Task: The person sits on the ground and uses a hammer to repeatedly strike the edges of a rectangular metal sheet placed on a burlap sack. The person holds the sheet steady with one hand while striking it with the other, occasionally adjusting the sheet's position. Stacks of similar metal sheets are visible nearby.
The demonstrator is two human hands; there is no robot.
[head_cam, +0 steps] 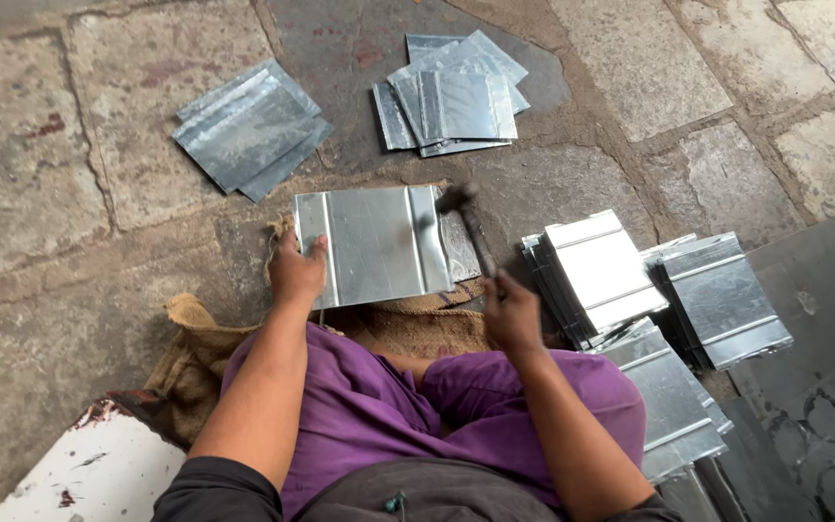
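Left hand (pixel 297 272) gripping the left edge of a ribbed metal sheet (pixel 374 245), thumb on top, flat on burlap sacking (pixel 200 343) on the stone floor (pixel 41 174). Right hand (pixel 512 311) closed round a hammer (pixel 471 232), head at the sheet's right rib. Two loose sheet piles (pixel 248 128) lying beyond across bare stone; stacked sheets (pixel 601 275) crowding the right side.

Two loose piles of metal sheets (pixel 248 126) (pixel 454 95) lie on the stone floor (pixel 31 164), with stacked folded panels (pixel 601 271) to the right.
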